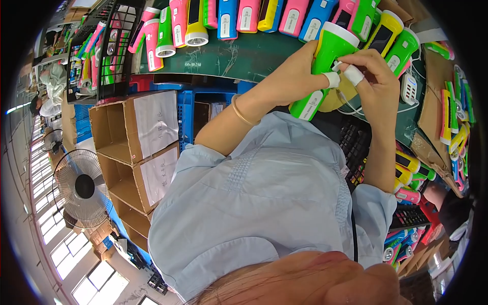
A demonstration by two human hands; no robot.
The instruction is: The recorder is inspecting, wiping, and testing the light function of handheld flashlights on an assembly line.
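Observation:
My left hand (297,76) is wrapped round a green flashlight (330,50) with a white head rim and a pale label strip, held tilted above the table edge. White tape covers the tip of its thumb. Close against the flashlight's side, my right hand (378,76) pinches the end of a thin white cable (351,107); its small white tip shows beside the flashlight, and whether it is inserted is hidden by my fingers. Tape also wraps one right finger. The cable trails toward a white multi-port USB charger (409,90) on the right.
Several pink, blue, yellow and green flashlights (249,15) line the far side of the green table (216,61). A black crate (104,56) of flashlights stands left, above cardboard compartments (114,127). A fan (84,186) is lower left. Cartons (432,101) with more flashlights stand right.

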